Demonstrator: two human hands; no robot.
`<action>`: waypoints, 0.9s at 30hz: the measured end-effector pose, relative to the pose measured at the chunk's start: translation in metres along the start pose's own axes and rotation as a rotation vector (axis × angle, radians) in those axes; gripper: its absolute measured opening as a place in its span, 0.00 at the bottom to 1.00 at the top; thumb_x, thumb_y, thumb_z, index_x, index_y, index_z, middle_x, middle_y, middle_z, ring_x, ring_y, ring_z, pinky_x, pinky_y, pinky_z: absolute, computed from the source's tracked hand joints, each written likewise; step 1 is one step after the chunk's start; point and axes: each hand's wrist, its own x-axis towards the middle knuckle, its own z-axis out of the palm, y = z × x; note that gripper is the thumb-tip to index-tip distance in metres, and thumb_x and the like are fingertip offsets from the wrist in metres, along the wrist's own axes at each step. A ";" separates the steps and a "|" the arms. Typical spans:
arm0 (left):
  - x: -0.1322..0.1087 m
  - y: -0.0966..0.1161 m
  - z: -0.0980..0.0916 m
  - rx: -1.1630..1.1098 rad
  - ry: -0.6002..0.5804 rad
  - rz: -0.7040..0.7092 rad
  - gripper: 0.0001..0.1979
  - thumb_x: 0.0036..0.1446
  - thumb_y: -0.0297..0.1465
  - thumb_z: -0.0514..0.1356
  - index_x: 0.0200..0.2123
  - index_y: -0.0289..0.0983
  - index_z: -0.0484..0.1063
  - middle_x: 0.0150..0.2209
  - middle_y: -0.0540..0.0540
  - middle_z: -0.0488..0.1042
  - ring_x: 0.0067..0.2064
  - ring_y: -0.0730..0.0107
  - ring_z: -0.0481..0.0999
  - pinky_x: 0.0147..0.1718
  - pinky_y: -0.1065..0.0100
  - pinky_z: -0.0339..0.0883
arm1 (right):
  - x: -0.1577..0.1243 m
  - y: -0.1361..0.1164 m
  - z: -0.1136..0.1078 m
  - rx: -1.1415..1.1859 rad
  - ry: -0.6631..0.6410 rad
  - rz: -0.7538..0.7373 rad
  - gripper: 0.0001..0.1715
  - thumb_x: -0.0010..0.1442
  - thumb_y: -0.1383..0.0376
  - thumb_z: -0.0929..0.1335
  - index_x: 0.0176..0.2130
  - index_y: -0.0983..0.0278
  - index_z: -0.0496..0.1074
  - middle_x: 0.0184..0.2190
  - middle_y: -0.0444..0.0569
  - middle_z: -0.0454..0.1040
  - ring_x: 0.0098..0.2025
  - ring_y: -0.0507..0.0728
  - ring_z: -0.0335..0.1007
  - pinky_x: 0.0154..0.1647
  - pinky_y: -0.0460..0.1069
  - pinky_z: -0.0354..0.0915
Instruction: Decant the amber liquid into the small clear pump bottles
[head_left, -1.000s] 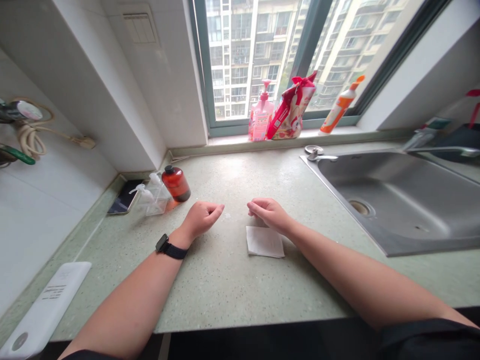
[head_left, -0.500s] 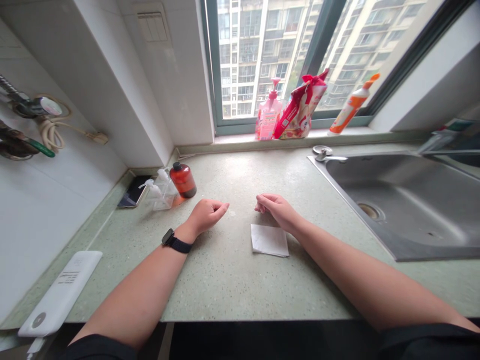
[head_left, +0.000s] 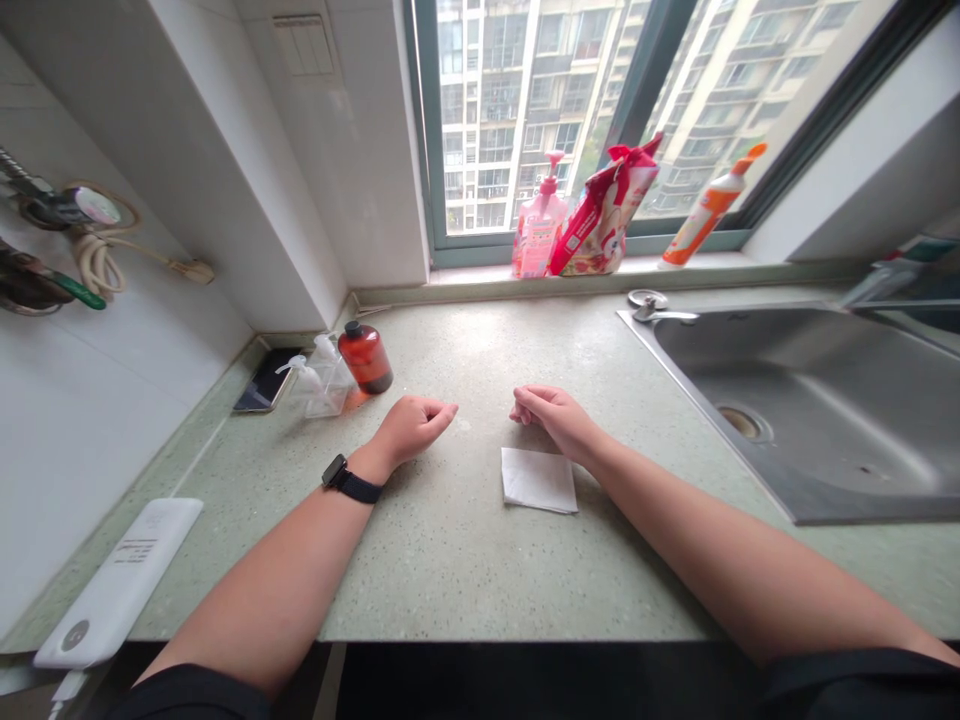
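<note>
My left hand, with a black watch on its wrist, rests in a loose fist on the green speckled counter. Nothing shows in its fingers. Behind it stand a brown-red bottle with a black cap and a clear square bottle; a white pump head is beside the clear one. Across a gap, my right hand also lies curled closed, holding nothing that I can see. A folded white paper tissue lies just in front of the right hand, by its wrist.
A phone lies in the left corner, and a white power bank with a cable is at the left front edge. At right is a steel sink. A pink pump bottle, red bag and orange-white bottle line the windowsill.
</note>
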 end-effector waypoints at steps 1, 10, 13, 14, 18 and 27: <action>0.000 0.000 0.000 0.003 0.002 0.003 0.28 0.68 0.45 0.54 0.22 0.40 0.44 0.23 0.54 0.45 0.25 0.74 0.46 0.27 0.63 0.41 | 0.000 0.000 0.000 -0.002 -0.001 -0.002 0.33 0.60 0.37 0.71 0.22 0.59 0.66 0.25 0.44 0.71 0.35 0.56 0.70 0.44 0.53 0.63; 0.003 -0.014 -0.020 0.155 0.700 0.157 0.06 0.67 0.35 0.60 0.42 0.39 0.70 0.36 0.48 0.73 0.37 0.66 0.73 0.39 0.64 0.69 | 0.001 0.003 -0.001 0.009 0.009 0.024 0.35 0.57 0.34 0.72 0.23 0.59 0.69 0.26 0.45 0.71 0.37 0.58 0.72 0.46 0.54 0.64; 0.007 -0.025 -0.037 0.296 1.001 0.195 0.19 0.62 0.32 0.65 0.55 0.39 0.68 0.53 0.38 0.73 0.57 0.54 0.74 0.61 0.51 0.69 | 0.002 0.004 -0.001 0.025 0.011 0.024 0.36 0.55 0.33 0.73 0.23 0.59 0.69 0.25 0.45 0.70 0.36 0.58 0.71 0.46 0.54 0.66; 0.008 -0.030 -0.041 0.313 1.045 0.181 0.25 0.61 0.31 0.66 0.59 0.38 0.65 0.58 0.36 0.71 0.62 0.51 0.72 0.65 0.48 0.66 | 0.002 0.004 0.000 0.034 0.013 0.025 0.36 0.55 0.33 0.73 0.23 0.59 0.69 0.25 0.45 0.69 0.36 0.58 0.71 0.46 0.55 0.66; 0.014 -0.049 -0.047 0.229 1.002 0.082 0.38 0.62 0.31 0.67 0.71 0.40 0.54 0.68 0.30 0.61 0.71 0.45 0.64 0.72 0.42 0.59 | 0.002 0.004 0.000 0.040 0.023 0.042 0.36 0.53 0.32 0.74 0.23 0.59 0.70 0.26 0.46 0.71 0.35 0.58 0.69 0.45 0.55 0.66; 0.026 -0.084 -0.041 0.068 0.909 -0.114 0.44 0.61 0.32 0.70 0.74 0.41 0.51 0.73 0.27 0.60 0.75 0.40 0.63 0.73 0.37 0.57 | 0.003 0.002 -0.001 0.080 0.014 0.078 0.35 0.50 0.32 0.76 0.24 0.59 0.72 0.26 0.47 0.72 0.36 0.58 0.70 0.43 0.54 0.65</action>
